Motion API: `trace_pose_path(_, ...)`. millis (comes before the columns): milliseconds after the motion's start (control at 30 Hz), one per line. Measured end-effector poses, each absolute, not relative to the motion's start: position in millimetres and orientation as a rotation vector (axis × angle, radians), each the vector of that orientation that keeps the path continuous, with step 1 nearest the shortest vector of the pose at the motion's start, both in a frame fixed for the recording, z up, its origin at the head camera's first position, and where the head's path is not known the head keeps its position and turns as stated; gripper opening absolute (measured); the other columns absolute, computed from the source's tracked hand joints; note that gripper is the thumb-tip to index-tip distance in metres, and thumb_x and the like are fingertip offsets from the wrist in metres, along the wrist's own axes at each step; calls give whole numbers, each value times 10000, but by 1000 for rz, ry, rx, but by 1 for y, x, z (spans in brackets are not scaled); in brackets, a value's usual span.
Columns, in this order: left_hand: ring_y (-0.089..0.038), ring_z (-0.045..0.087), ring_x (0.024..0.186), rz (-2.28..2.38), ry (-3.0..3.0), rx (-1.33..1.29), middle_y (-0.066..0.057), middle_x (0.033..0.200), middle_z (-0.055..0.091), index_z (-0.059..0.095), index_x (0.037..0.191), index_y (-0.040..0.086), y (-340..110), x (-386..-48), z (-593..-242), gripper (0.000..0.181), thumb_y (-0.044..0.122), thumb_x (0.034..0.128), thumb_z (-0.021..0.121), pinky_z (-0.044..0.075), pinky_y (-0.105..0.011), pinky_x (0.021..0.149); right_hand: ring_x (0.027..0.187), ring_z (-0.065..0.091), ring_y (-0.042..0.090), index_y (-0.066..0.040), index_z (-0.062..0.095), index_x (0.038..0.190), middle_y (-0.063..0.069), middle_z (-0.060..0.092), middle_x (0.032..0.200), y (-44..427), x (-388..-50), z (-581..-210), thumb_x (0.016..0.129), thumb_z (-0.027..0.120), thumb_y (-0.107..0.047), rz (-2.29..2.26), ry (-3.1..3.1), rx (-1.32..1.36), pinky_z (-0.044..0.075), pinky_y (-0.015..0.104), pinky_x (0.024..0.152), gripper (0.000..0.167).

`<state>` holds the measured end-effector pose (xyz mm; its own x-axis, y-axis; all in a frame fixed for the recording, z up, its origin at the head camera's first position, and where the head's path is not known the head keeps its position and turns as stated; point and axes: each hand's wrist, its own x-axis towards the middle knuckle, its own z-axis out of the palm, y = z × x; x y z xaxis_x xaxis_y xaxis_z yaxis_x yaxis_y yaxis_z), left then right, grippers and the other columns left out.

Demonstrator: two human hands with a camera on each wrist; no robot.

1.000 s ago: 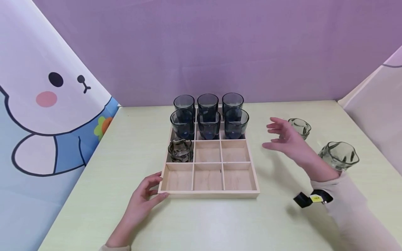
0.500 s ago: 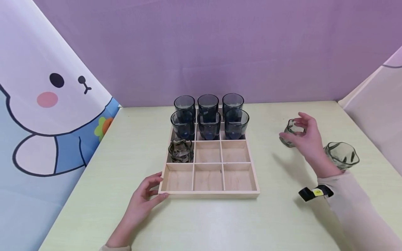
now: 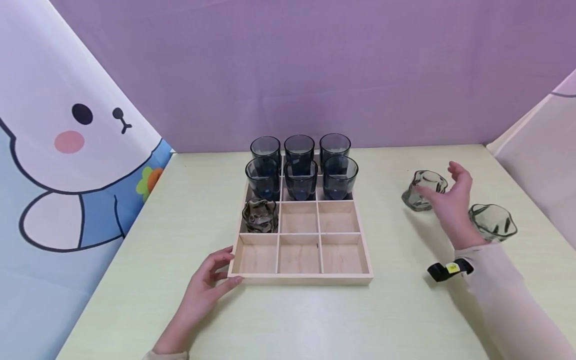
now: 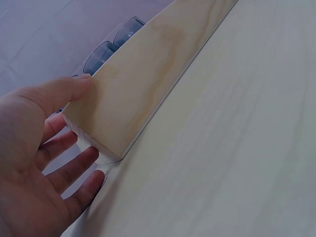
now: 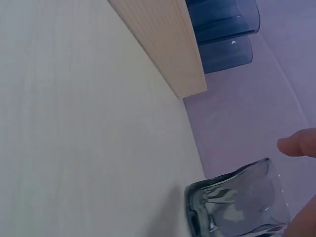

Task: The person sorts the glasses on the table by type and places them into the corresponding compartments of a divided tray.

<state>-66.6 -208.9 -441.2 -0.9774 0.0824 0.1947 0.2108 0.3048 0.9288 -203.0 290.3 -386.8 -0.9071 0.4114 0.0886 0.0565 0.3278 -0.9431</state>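
Observation:
The left hand (image 3: 204, 285) holds the front left corner of a wooden divided tray (image 3: 299, 281); in the left wrist view its thumb (image 4: 79, 88) lies on the front face, the other fingers along the side. On the right, the right hand (image 3: 452, 207) is spread around a clear grey wavy glass (image 3: 419, 199) on the table, its thumb overlapping the glass in the head view. The right wrist view shows a fingertip (image 5: 298, 143) apart from that glass (image 5: 232, 205). Whether the thumb touches it cannot be told. A darker wavy glass (image 3: 260, 220) sits in the tray's third row, left compartment.
Several blue-grey smooth glasses (image 3: 339, 180) fill the tray's two back rows. Another clear wavy glass (image 3: 493, 222) stands right of the right wrist, partly hidden by it. A purple cloth backdrop (image 3: 306, 75) rises behind the table.
The right hand has moved right, from beside the tray to around the farther clear glass, and its fingers have spread wider away from the glass. The left hand has stayed at the tray corner.

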Motion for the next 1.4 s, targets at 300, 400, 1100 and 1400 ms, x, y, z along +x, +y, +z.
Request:
trace_pose_path(300,-204,579,1177,-1757,-2456,-277,-194,1430,502,581,1190,-10,-209,-67,-441,439,-42,802,784,538,-257,870,1493,47,335,-134,-32,1581,154,11,1638,296,-213,-402,906,741,-214,1769,-2366,-513,137,418,1210,1030)
trace_pose_path(400,-225,582,1180,-1756,-2443,-304,-208,1423,503,574,1189,-23,-209,-67,-441,445,-61,797,779,540,-257,865,1491,43,347,-103,-60,1578,175,8,1638,297,-216,-404,907,742,-220,1783,-2382,-513,143,413,1208,1053)
trace_pose_path(1100,-158,580,1177,-1766,-2425,-315,-219,1421,498,569,1185,-28,-209,-67,-442,444,-76,795,775,542,-253,857,1468,190,301,-92,34,1591,117,168,1624,292,-215,-404,890,762,-202,1723,-2351,-520,271,360,1173,1017)
trace_pose_path(1400,-155,578,1177,-1771,-2435,-303,-213,1426,498,571,1188,-20,-209,-67,-442,446,-67,795,778,539,-253,864,1462,193,258,-140,110,1596,51,225,1620,283,-209,-398,878,777,-195,1755,-2317,-491,268,368,1175,982)
